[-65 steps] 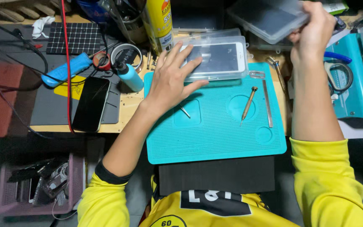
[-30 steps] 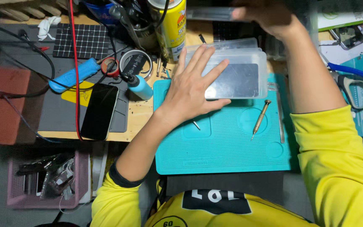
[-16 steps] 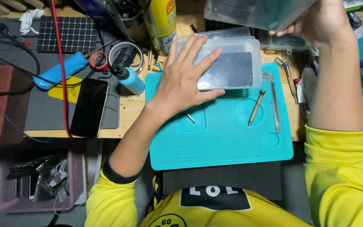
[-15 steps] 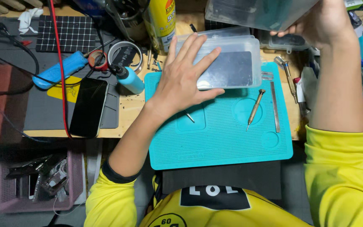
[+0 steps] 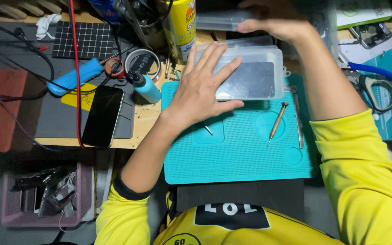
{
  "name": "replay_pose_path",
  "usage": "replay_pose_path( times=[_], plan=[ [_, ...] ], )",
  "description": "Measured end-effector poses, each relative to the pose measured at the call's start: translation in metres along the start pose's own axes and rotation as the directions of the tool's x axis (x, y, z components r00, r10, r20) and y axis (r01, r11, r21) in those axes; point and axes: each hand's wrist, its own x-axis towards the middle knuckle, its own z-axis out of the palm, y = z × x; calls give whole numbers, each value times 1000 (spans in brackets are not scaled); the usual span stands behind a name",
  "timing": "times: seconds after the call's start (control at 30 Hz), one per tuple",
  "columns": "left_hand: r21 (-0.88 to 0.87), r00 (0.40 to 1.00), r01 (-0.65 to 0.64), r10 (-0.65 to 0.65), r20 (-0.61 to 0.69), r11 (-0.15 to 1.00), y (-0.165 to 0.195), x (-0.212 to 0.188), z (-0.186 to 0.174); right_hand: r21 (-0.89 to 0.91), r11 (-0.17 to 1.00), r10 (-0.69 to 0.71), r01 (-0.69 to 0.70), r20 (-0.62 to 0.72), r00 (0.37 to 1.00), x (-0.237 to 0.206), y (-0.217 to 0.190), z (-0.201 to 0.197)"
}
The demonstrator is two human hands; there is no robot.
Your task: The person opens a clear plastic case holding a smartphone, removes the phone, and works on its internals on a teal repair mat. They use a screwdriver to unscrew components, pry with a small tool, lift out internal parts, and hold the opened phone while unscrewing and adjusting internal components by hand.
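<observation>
Wooden workbench (image 5: 148,119) w/ grey mat (image 5: 55,122), dark floor, pink bin (image 5: 10,213) below, dim light

Your left hand (image 5: 203,86) lay flat on the left end of the clear plastic case (image 5: 250,75), which sat at the far edge of the teal silicone work mat (image 5: 241,154). Your right hand (image 5: 275,25) was beyond that case, gripping a second clear plastic box (image 5: 218,20). On the mat, right of your left hand, a slim metal screwdriver (image 5: 277,118) lay just left of the metal tweezers (image 5: 298,118). Left of the mat stood the small blue-capped bottle (image 5: 145,86), and further left the black smartphone (image 5: 103,115) lay on the grey mat (image 5: 55,118). The yellow spray can (image 5: 180,25) stood behind your left hand. The pink plastic basket (image 5: 41,195) sat below the table's near-left edge.
</observation>
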Motion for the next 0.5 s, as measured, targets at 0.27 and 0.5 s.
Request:
replay_pose_path(
  times=[0.27,0.5],
  plan=[
    [-38,1000,6,-6,16,999,5,4,-6,132,983,-126,130,-35,991,-49,-20,-19],
    [-64,998,-14,17,60,998,7,7,-1,-371,872,-321,317,53,945,-164,-45,6]
  ],
)
